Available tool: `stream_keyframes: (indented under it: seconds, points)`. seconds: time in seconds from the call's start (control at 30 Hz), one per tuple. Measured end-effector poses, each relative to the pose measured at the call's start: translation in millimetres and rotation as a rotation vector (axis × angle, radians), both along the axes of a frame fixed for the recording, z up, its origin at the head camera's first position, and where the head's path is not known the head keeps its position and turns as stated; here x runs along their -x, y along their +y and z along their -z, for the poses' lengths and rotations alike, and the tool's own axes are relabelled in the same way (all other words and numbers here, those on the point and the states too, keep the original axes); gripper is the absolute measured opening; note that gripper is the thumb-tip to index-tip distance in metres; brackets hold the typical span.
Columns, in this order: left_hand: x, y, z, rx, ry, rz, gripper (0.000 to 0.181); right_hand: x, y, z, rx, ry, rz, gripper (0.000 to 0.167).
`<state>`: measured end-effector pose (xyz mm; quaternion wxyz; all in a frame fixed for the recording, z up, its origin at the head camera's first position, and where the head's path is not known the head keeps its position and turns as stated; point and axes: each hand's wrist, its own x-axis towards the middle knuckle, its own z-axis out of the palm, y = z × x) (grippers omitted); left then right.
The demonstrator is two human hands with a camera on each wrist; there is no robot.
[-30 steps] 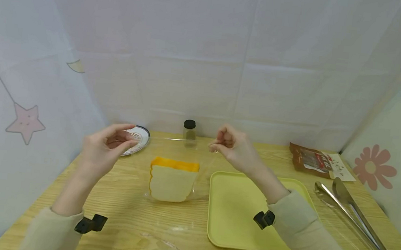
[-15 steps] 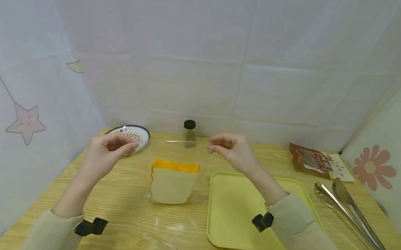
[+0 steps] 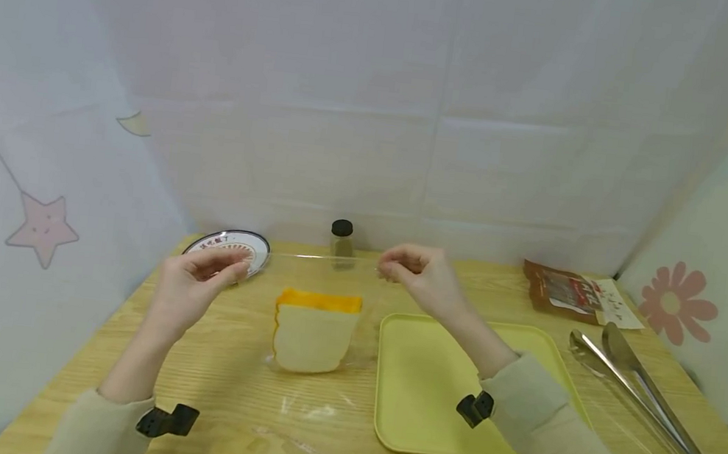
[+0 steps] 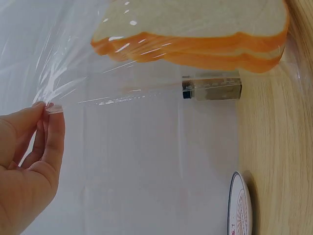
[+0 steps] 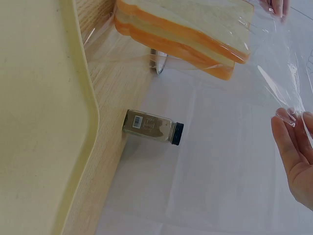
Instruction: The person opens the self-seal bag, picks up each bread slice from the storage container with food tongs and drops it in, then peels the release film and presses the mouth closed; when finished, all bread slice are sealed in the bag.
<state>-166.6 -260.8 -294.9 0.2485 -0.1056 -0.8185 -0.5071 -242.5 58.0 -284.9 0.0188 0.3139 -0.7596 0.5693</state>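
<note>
A clear plastic bag [image 3: 322, 274] is stretched between both hands, its top edge nearly level. Inside it sit two slices of bread [image 3: 315, 336] with orange crusts, stacked face to face, as both wrist views show [image 4: 195, 29]. My left hand [image 3: 195, 279] pinches the bag's left upper corner between thumb and fingers. At the opposite corner my right hand [image 3: 422, 274] pinches the film the same way; in the right wrist view its fingertips [image 5: 283, 117] press on the plastic. The bread hangs upright low in the bag; whether its bottom touches the table I cannot tell.
A yellow tray [image 3: 441, 442] lies under the right forearm. Behind the bag stands a black-capped spice jar [image 3: 341, 243], with a patterned plate [image 3: 258, 245] to its left. Metal tongs [image 3: 652, 405] and a brown food packet [image 3: 563, 292] lie at the right.
Over the last second the left hand has lowered slightly, uncovering more of the plate. The right hand has also dropped a little. The bread has sunk slightly with the bag.
</note>
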Motion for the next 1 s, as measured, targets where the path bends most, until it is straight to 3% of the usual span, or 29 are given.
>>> stream_keyframes:
  seconds: [0.2,0.37,0.57,0.73,0.87,1.0]
  points:
    - [2.4,1.7,0.4,-0.117,-0.014,0.025,0.020,0.3,0,-0.6,0.037,-0.015,-0.038,0.015]
    - [5.0,3.3,0.6,-0.154,0.054,0.038,0.019,0.6,3,-5.9,0.031,-0.018,-0.073,0.016]
    - [7.8,4.4,3.8,-0.162,0.132,0.030,0.013,-0.8,6,-12.2,0.013,-0.055,-0.089,0.014]
    - [7.4,5.2,5.4,-0.156,0.121,-0.009,0.013,-0.3,6,-12.6,-0.013,-0.077,-0.098,0.015]
    - [6.7,5.5,5.6,-0.158,0.088,-0.029,0.014,1.6,6,-15.2,-0.104,-0.041,-0.084,0.014]
    - [6.6,5.6,4.8,-0.165,0.063,-0.023,0.015,2.8,3,-23.2,-0.305,0.071,-0.060,0.018]
